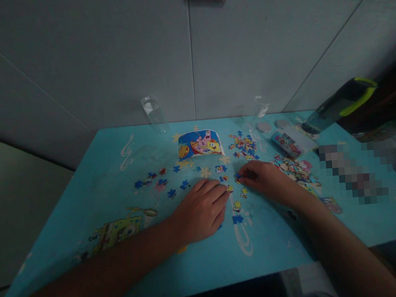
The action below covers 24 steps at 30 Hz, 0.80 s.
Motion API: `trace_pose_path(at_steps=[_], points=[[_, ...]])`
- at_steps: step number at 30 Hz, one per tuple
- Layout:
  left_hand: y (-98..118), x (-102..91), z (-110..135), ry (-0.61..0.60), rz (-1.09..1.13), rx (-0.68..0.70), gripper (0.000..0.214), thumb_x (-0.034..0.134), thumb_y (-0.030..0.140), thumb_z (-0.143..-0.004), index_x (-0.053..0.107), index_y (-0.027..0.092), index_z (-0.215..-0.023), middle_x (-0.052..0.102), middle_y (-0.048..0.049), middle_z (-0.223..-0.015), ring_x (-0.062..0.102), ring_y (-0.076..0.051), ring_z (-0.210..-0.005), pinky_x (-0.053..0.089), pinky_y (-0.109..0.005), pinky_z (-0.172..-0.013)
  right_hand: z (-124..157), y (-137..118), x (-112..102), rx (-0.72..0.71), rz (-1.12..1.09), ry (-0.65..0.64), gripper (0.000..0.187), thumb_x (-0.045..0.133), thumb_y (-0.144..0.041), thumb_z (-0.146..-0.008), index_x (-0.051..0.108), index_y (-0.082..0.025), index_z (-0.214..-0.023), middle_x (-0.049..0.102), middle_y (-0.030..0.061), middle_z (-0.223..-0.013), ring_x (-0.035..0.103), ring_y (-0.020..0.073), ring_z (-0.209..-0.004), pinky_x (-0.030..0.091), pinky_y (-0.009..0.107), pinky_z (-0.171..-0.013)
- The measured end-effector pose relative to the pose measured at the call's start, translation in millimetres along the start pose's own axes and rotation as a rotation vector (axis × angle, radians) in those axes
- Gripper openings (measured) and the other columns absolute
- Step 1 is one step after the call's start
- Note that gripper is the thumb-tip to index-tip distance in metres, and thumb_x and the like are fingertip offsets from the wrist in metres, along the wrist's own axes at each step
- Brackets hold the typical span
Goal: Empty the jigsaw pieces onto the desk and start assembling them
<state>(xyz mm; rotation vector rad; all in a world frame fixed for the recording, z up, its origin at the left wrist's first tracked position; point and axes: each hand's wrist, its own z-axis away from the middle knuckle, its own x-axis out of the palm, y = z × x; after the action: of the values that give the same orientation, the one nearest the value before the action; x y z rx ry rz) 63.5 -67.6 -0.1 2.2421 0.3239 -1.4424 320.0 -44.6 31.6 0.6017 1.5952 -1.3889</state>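
My right hand (263,179) pinches a small blue jigsaw puzzle piece (237,178) between thumb and fingertips, just above or on the tabletop. Palm down on the table, my left hand (205,207) lies with fingers slightly bent, its fingertips touching a yellow puzzle piece (229,189). Around the hands are loose pieces: a blue one with a figure (220,168), a yellow one (236,206) and a blue one (238,219). Behind them lies a curved picture sheet (200,144) with cartoon figures on blue. More blue pieces (172,193) are scattered left of my left hand.
A pile of pieces (244,145) lies behind my right hand, a larger pile (297,171) to its right. Clear cylinders (155,114) stand near the wall. A printed tube (287,144), round lids (263,127) and a dark bottle (339,104) are on the table's right side.
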Motion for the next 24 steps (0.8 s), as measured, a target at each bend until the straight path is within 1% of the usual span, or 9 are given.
trace_pose_path(at_steps=[5, 8, 10, 12, 14, 16, 20, 24], points=[[0.4, -0.7, -0.7, 0.024, -0.018, 0.039, 0.031, 0.054, 0.021, -0.095, 0.063, 0.012, -0.123, 0.064, -0.0128, -0.125, 0.055, -0.028, -0.122, 0.044, -0.049, -0.106, 0.5, 0.1, -0.6, 0.018, 0.006, -0.017, 0.012, 0.065, -0.032, -0.089, 0.069, -0.022, -0.094, 0.07, 0.0024, -0.083, 0.062, 0.0166, -0.07, 0.045, 0.029, -0.065], [0.6, -1.6, -1.0, 0.046, -0.053, 0.088, 0.023, 0.054, 0.018, -0.095, 0.066, 0.012, -0.114, 0.067, -0.012, -0.117, 0.058, -0.027, -0.116, 0.047, -0.047, -0.102, 0.2, -0.4, -0.7, 0.002, 0.013, -0.015, 0.012, 0.063, -0.032, -0.09, 0.069, -0.022, -0.094, 0.07, 0.003, -0.084, 0.062, 0.0169, -0.07, 0.045, 0.03, -0.066], [2.1, -2.9, -0.4, 0.07, -0.108, 0.164, 0.02, 0.053, 0.015, -0.096, 0.068, 0.012, -0.11, 0.068, -0.0106, -0.111, 0.06, -0.025, -0.111, 0.048, -0.046, -0.1, -0.3, -0.4, -0.3, -0.005, 0.024, -0.01, 0.012, 0.063, -0.032, -0.09, 0.069, -0.022, -0.093, 0.07, 0.0032, -0.084, 0.062, 0.017, -0.07, 0.045, 0.03, -0.066], [5.6, -5.2, 1.0, 0.082, -0.182, 0.284, 0.018, 0.054, 0.015, -0.096, 0.069, 0.013, -0.107, 0.069, -0.0097, -0.109, 0.061, -0.024, -0.108, 0.049, -0.046, -0.099, -0.8, 0.1, 0.6, -0.008, 0.034, -0.008, 0.011, 0.062, -0.031, -0.09, 0.069, -0.022, -0.093, 0.07, 0.0029, -0.084, 0.063, 0.0169, -0.07, 0.045, 0.029, -0.066], [10.7, -8.2, 3.0, 0.096, -0.241, 0.403, 0.016, 0.056, 0.017, -0.096, 0.07, 0.014, -0.104, 0.07, -0.0097, -0.111, 0.062, -0.025, -0.107, 0.051, -0.046, -0.097, -1.2, 1.3, 1.6, -0.013, 0.043, -0.009, 0.011, 0.061, -0.03, -0.091, 0.068, -0.023, -0.094, 0.07, 0.0027, -0.086, 0.064, 0.0169, -0.072, 0.046, 0.029, -0.067], [16.5, -11.1, 4.8, 0.115, -0.269, 0.488, 0.016, 0.057, 0.021, -0.096, 0.071, 0.015, -0.1, 0.07, -0.0101, -0.112, 0.063, -0.026, -0.107, 0.052, -0.046, -0.094, -1.1, 3.1, 2.6, -0.026, 0.051, -0.013, 0.012, 0.059, -0.03, -0.093, 0.068, -0.023, -0.096, 0.071, 0.0027, -0.09, 0.066, 0.0174, -0.076, 0.048, 0.029, -0.07], [26.1, -15.8, 6.3, 0.164, -0.299, 0.587, 0.019, 0.058, 0.025, -0.094, 0.074, 0.016, -0.096, 0.071, -0.0111, -0.109, 0.065, -0.027, -0.103, 0.055, -0.043, -0.086, -0.4, 7.0, 3.5, -0.046, 0.073, -0.008, 0.016, 0.055, -0.032, -0.095, 0.069, -0.024, -0.097, 0.073, 0.0025, -0.094, 0.068, 0.0184, -0.079, 0.05, 0.03, -0.073], [34.2, -21.8, 5.6, 0.221, -0.336, 0.643, 0.022, 0.054, 0.026, -0.095, 0.075, 0.02, -0.095, 0.072, -0.0088, -0.108, 0.067, -0.025, -0.098, 0.056, -0.04, -0.082, -0.7, 10.2, 4.4, -0.049, 0.09, -0.012, 0.018, 0.053, -0.036, -0.097, 0.068, -0.025, -0.096, 0.073, 0.0025, -0.09, 0.068, 0.0184, -0.074, 0.05, 0.03, -0.069]])
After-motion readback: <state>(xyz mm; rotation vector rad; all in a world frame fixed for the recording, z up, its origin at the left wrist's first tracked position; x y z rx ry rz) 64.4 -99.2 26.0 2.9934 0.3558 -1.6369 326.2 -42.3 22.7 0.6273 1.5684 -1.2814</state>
